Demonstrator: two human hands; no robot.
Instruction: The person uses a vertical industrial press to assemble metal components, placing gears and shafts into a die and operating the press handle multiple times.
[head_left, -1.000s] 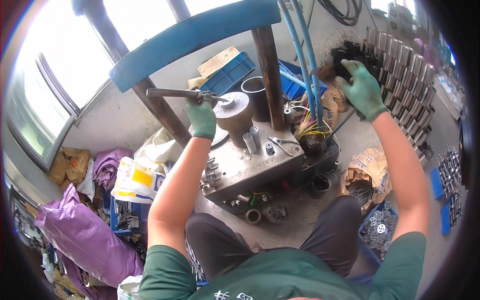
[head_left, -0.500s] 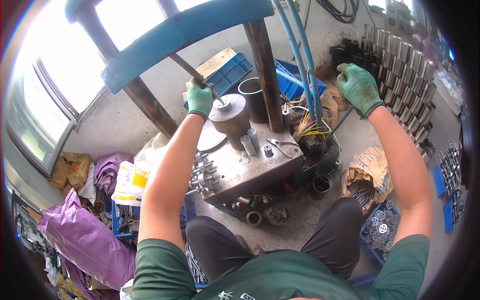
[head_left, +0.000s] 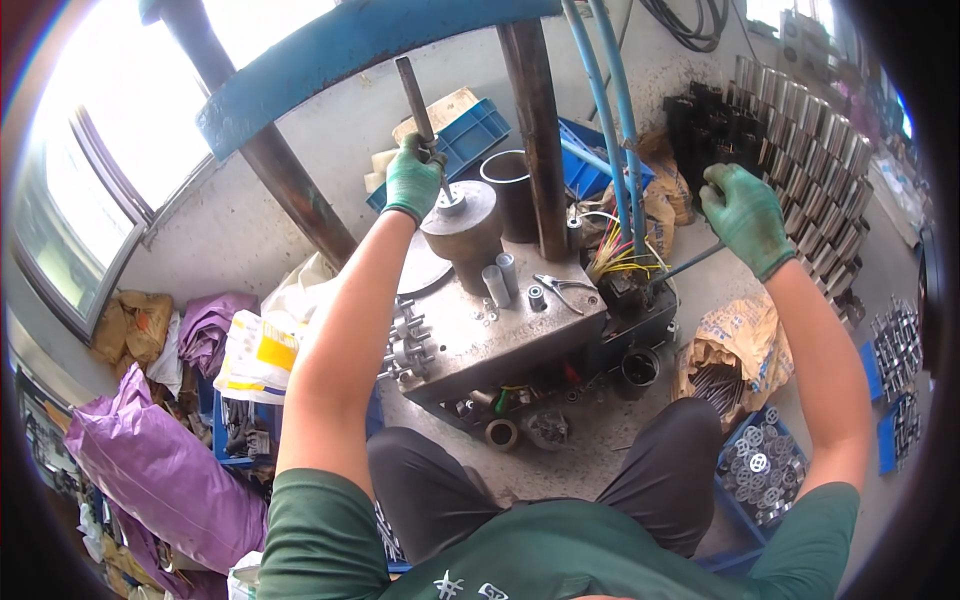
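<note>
- Rod (head_left: 415, 98) swung more upright since earlier frame; left hand (head_left: 413, 180) clamped around it.
- Right hand (head_left: 746, 214) curled beside lever (head_left: 688, 263); can't tell its grip from here.

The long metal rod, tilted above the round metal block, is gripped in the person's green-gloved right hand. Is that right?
Wrong hand: the head view shows the person's green-gloved left hand gripping the long metal rod, which is indeed tilted above the round metal block.
</note>
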